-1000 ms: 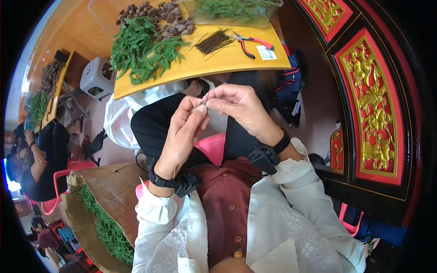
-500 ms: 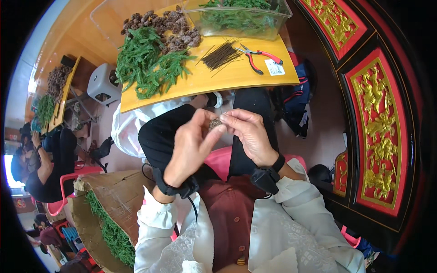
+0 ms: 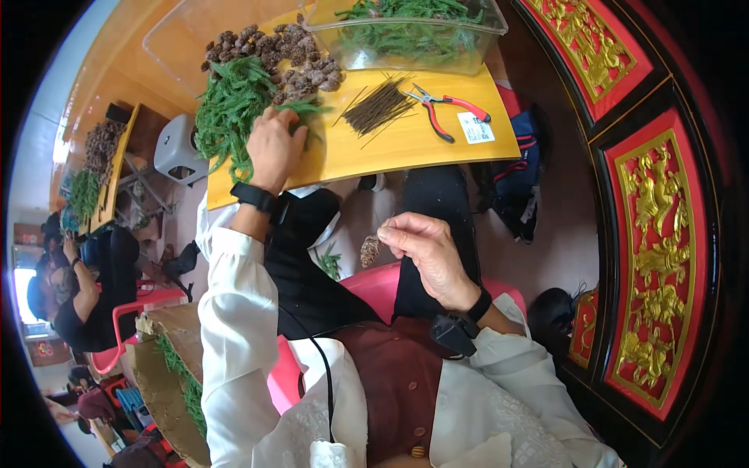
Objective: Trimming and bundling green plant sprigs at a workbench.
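Between the thumb and fingers of my right hand [image 3: 425,253] hangs a small brown pine cone [image 3: 370,251], just above my lap. What joins the cone to my fingertips is too small to make out. My left hand [image 3: 275,147] reaches to the table, its fingers curled down into the right side of a pile of green pine sprigs [image 3: 226,109]. A sprig [image 3: 306,108] lies against these fingers; the fingertips are partly hidden. Farther right lie a bundle of thin brown wire sticks [image 3: 378,107] and red-handled pliers [image 3: 438,109].
Pine cones [image 3: 273,51] lie behind the sprigs, beside a clear bin [image 3: 406,47] of greenery. A white label [image 3: 475,127] rests on the yellow table [image 3: 367,156]. A cardboard box [image 3: 160,390] stands left. At right rises a red-and-gold carved panel [image 3: 651,257]. Other people sit far left.
My left hand has left the pine cone and moved up and left to the sprigs on the table. The right hand keeps the cone, which now hangs down in plain view.
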`<state>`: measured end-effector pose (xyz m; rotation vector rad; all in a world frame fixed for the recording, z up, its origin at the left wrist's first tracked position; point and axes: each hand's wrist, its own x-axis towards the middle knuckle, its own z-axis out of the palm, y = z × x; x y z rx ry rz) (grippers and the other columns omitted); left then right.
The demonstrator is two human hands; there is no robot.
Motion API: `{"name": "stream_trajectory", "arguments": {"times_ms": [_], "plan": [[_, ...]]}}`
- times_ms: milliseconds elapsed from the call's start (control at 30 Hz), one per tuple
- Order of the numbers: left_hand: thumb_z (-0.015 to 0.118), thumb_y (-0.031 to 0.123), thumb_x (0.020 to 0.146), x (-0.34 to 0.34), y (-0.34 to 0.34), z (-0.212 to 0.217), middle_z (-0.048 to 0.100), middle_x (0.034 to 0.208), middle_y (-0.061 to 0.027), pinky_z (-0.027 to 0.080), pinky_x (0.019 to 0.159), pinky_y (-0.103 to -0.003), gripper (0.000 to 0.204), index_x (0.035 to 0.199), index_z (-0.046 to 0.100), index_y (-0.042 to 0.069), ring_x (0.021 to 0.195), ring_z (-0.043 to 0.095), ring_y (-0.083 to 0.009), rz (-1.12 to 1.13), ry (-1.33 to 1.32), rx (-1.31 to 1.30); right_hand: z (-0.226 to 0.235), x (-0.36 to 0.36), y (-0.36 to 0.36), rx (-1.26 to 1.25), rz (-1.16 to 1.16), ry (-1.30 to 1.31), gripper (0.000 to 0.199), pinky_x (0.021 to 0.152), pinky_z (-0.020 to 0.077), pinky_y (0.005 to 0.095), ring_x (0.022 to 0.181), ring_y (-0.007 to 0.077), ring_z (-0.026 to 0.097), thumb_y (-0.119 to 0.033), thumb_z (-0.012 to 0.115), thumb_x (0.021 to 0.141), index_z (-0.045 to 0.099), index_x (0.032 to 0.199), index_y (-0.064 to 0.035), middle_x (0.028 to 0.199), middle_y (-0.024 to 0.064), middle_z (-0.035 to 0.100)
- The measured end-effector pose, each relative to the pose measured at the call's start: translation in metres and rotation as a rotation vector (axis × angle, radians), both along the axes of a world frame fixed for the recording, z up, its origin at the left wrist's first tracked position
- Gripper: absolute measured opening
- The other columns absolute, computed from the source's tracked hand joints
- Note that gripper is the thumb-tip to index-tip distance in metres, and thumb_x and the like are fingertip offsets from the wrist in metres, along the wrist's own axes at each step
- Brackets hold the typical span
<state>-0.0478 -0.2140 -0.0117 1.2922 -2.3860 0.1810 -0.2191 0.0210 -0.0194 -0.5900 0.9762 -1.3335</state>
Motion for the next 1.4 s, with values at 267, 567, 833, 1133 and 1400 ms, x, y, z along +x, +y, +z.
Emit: {"name": "stream_trajectory", "arguments": {"times_ms": [267, 567, 833, 1133, 1400], "plan": [[0.055, 0.013, 0.089, 0.041, -0.032, 0.031, 0.056, 0.073, 0.0028, 0.04, 0.059, -0.026, 0.011, 0.085, 0.061, 0.004, 0.062, 0.05, -0.0101, 0.078, 0.977, 0.435, -0.003, -0.004, -0.001, -0.028, -0.034, -0.052, 0.008, 0.059, 0.0365, 0.0189, 0.064, 0.005, 0.047, -0.009, 0.066, 0.084, 0.066, 0.087, -0.0017, 0.075, -0.002, 0.058], [0.06, 0.013, 0.09, 0.068, -0.043, 0.039, 0.057, 0.089, 0.0004, 0.044, 0.074, -0.024, 0.006, 0.089, 0.057, 0.007, 0.084, 0.056, -0.0105, -0.017, 1.25, 0.749, -0.006, -0.001, -0.001, -0.035, -0.022, -0.063, 0.008, 0.06, 0.0364, 0.0193, 0.064, 0.0051, 0.046, -0.009, 0.065, 0.085, 0.066, 0.087, -0.0015, 0.075, -0.0017, 0.058], [0.062, 0.007, 0.088, 0.056, -0.048, 0.057, 0.059, 0.093, 0.0016, 0.044, 0.079, -0.022, 0.009, 0.095, 0.058, 0.004, 0.088, 0.056, -0.0092, -0.162, 1.301, 0.579, -0.004, -0.002, -0.001, -0.032, -0.025, -0.048, 0.008, 0.059, 0.0363, 0.0192, 0.064, 0.0051, 0.047, -0.01, 0.065, 0.084, 0.066, 0.087, -0.0015, 0.075, -0.0015, 0.058], [0.057, 0.007, 0.091, 0.063, -0.053, 0.08, 0.061, 0.107, -0.0076, 0.045, 0.087, -0.025, 0.01, 0.099, 0.056, 0.0, 0.1, 0.057, -0.0154, -0.246, 1.29, 0.299, 0.0, 0.001, 0.0, -0.024, -0.003, -0.047, 0.008, 0.06, 0.0369, 0.0195, 0.064, 0.005, 0.047, -0.009, 0.065, 0.085, 0.066, 0.086, -0.0018, 0.074, -0.0019, 0.058], [0.043, 0.017, 0.098, 0.035, 0.071, 0.067, 0.049, 0.128, -0.0213, 0.042, 0.101, -0.042, 0.026, 0.115, 0.051, -0.001, 0.127, 0.04, -0.0382, -0.596, 1.868, 1.245, -0.008, 0.0, 0.0, -0.076, -0.002, -0.032, 0.008, 0.06, 0.0372, 0.0196, 0.064, 0.0049, 0.047, -0.009, 0.065, 0.085, 0.066, 0.086, -0.0019, 0.074, -0.0017, 0.059]]}}
